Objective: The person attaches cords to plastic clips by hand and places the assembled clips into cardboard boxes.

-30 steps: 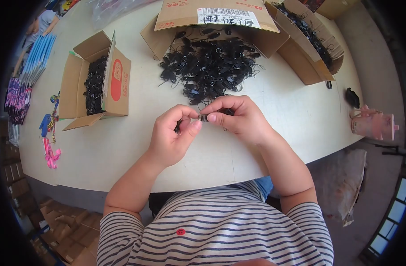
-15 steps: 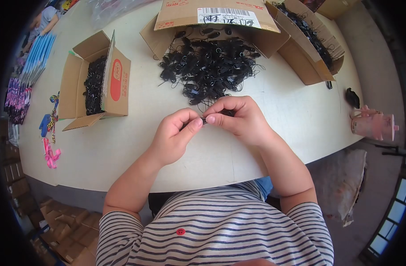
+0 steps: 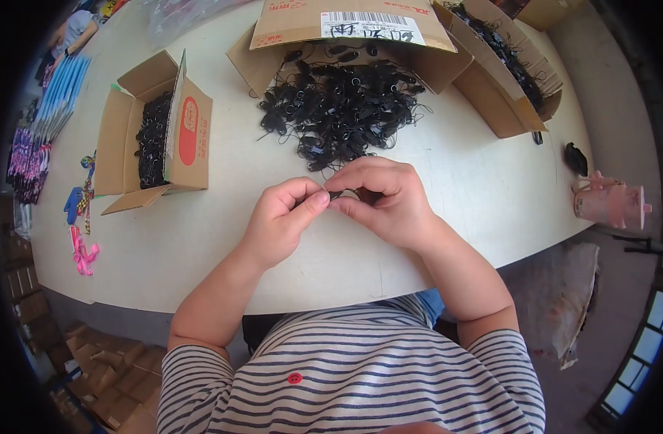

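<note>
My left hand [image 3: 279,221] pinches a small black piece [image 3: 336,194] between thumb and forefinger, just in front of the pile. My right hand [image 3: 391,201] meets it from the other side, fingers curled and thumb tip at the piece's right end. Most of that piece is covered by my fingers, so its exact kind is unclear. Beyond my hands lies a heap of black corded pieces [image 3: 349,108] with small metal rings, spilling from a large cardboard box [image 3: 284,32] tipped towards me.
An open carton [image 3: 194,134] of black pieces stands at left, and a long carton [image 3: 494,108] of them at right. Pink ribbon [image 3: 84,254] and a blue clip [image 3: 72,205] lie at the left edge. A pink cup [image 3: 612,202] stands at the right edge. A person [image 3: 77,36] is at far left.
My right thumb has dropped and drawn back a little, and its fingers have spread wider around the black piece. My left hand holds almost the same place.
</note>
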{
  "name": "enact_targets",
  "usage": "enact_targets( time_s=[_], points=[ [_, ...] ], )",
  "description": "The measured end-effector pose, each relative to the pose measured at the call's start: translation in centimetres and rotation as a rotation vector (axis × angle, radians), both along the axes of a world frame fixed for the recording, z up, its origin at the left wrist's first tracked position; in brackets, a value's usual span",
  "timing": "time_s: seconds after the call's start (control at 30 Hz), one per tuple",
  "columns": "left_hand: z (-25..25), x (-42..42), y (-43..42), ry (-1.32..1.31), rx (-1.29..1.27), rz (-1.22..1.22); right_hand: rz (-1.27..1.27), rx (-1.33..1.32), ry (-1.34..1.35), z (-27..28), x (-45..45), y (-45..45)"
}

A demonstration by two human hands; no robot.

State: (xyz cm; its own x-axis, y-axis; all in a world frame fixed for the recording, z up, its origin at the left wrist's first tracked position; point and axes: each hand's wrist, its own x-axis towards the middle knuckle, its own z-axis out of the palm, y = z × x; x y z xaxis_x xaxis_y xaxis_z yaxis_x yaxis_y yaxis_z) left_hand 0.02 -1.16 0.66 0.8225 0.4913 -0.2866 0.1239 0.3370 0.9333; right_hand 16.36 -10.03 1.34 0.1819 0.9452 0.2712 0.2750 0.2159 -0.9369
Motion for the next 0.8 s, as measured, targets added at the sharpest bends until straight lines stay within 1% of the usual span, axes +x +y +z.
enact_targets(
  time_s=[0.1,0.37,0.5,0.6,0.8],
  points=[
    [0.11,0.02,-0.01,0.016,-0.014,-0.004,0.063,-0.059,-0.005,0.8,0.35,-0.09],
    [0.22,-0.06,0.24,-0.029,-0.203,0.009,0.052,-0.021,-0.007,0.72,0.09,-0.12],
    [0.24,-0.05,0.19,-0.03,-0.197,0.017,0.071,0.022,-0.05,0.63,0.26,-0.09],
    [0.41,0.0,0.16,-0.042,-0.197,0.033,0.052,0.104,-0.051,0.3,0.2,0.06],
    [0.33,-0.02,0.14,-0.047,-0.201,0.032,0.022,0.128,-0.092,0.24,0.04,-0.06]
  ],
)
